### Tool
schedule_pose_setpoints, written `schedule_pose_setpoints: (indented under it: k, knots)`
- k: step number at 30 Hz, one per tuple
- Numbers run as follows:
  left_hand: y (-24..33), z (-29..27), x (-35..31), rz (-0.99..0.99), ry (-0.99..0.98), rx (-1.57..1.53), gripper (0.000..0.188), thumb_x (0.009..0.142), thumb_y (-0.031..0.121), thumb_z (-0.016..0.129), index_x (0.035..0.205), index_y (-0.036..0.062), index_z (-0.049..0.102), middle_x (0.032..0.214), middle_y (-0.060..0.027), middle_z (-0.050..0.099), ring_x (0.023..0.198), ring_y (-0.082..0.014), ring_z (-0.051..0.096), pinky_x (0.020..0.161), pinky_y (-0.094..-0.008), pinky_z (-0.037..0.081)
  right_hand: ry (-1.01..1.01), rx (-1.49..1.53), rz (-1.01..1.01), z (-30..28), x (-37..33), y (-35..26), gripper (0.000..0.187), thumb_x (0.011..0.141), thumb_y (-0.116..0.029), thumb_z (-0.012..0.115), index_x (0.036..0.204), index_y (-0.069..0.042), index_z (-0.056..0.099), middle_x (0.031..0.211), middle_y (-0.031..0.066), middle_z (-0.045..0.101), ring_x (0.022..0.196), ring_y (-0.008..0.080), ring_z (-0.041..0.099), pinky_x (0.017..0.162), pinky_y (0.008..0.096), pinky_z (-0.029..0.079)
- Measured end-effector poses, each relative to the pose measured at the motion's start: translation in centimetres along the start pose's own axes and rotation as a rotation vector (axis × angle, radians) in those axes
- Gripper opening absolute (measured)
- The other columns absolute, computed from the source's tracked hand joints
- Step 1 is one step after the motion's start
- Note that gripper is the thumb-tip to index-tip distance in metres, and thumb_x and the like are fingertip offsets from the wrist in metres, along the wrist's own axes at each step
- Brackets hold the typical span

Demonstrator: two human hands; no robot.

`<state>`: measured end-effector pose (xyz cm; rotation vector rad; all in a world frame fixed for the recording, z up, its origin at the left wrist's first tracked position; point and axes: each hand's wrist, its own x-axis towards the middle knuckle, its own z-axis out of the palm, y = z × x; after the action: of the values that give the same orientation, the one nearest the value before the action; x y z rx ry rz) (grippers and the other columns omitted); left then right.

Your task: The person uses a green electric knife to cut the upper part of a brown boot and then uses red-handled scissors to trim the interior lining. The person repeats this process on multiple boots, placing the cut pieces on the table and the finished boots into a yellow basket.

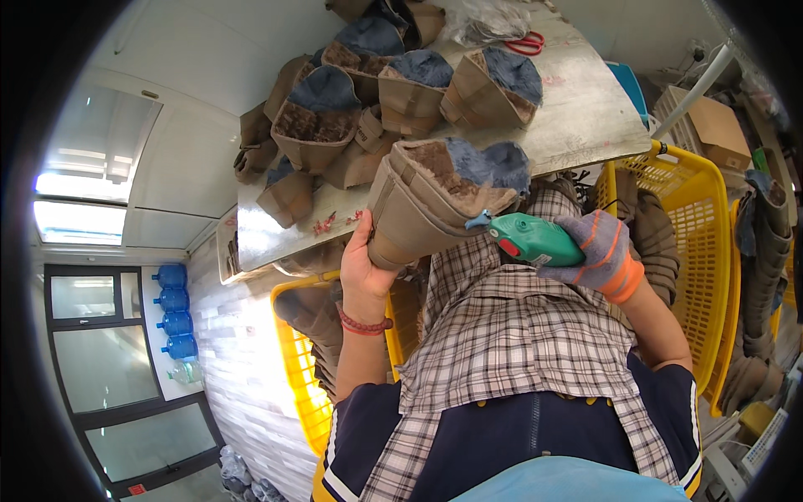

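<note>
Resting at the edge of the scuffed metal worktable (577, 117), a tan fleece-lined boot (427, 197) is gripped by the bare left hand (361, 266); the gloved right hand (604, 251) clamps a green handheld tool (531, 238), likely trimming its cuff; steady tip needed.

boots on table (414, 88): about 8 | held boot (435, 197): 1 | yellow baskets (694, 201): 2 | water bottles (173, 322): 5 | scissors (525, 42): 1

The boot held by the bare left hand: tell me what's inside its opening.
The boot shows brown fleece lining around its rim and grey-blue stuffing filling the opening. Whatever lies deeper in the shaft or foot is covered by that stuffing.
</note>
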<state>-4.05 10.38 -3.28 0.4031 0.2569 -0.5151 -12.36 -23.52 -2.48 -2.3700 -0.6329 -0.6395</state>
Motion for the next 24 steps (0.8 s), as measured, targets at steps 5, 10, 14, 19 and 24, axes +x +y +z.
schedule_pose_setpoints:
  k: [5,10,14,19,24]
  knots:
    - [-2.1,0.7,-1.3,0.258,-0.08,0.093,0.045,0.097,0.024,0.05,0.137,0.0032,0.041,0.14,-0.0124,0.045,0.128,-0.0306,0.043,0.107,-0.0493,0.035,-0.036,0.14,0.15,0.4,0.3,-1.0,0.054,0.059,-0.042,0.086,0.092,-0.004,0.066,0.071,0.0108,0.065,0.06,0.0264,0.064,0.054,0.0327,0.051]
    - [-3.8,0.5,-1.5,0.406,-0.198,0.219,0.048,0.093,0.012,0.056,0.139,0.0106,0.04,0.14,-0.0079,0.046,0.128,-0.0278,0.044,0.108,-0.0482,0.036,-0.048,0.256,0.307,0.5,1.1,-2.1,0.053,0.06,-0.042,0.085,0.094,-0.004,0.067,0.073,0.0121,0.066,0.063,0.0261,0.066,0.058,0.0318,0.053]
    - [-5.3,0.6,-1.1,0.511,-0.27,0.349,0.046,0.093,0.006,0.055,0.137,0.0083,0.043,0.139,-0.0074,0.047,0.126,-0.0266,0.046,0.106,-0.0467,0.038,-0.049,0.358,0.387,0.8,1.8,-2.5,0.055,0.062,-0.042,0.085,0.097,-0.004,0.068,0.076,0.0125,0.068,0.066,0.0241,0.067,0.062,0.0307,0.054]
    - [-6.4,-0.2,-0.5,0.615,-0.291,0.505,0.039,0.091,0.001,0.056,0.13,0.0048,0.052,0.13,-0.0086,0.055,0.12,-0.0241,0.052,0.103,-0.0421,0.041,-0.01,0.41,0.466,1.2,2.1,-2.9,0.056,0.062,-0.042,0.085,0.098,-0.004,0.067,0.078,0.0131,0.068,0.067,0.0229,0.068,0.064,0.0309,0.054]
    - [-7.2,-1.6,0.6,0.813,-0.257,0.731,0.031,0.087,-0.002,0.062,0.118,0.0,0.06,0.118,-0.008,0.063,0.107,-0.0206,0.059,0.096,-0.0352,0.045,0.066,0.52,0.558,1.8,2.1,-3.2,0.059,0.066,-0.04,0.084,0.105,-0.001,0.064,0.079,0.0114,0.069,0.069,0.0169,0.067,0.064,0.0287,0.054]
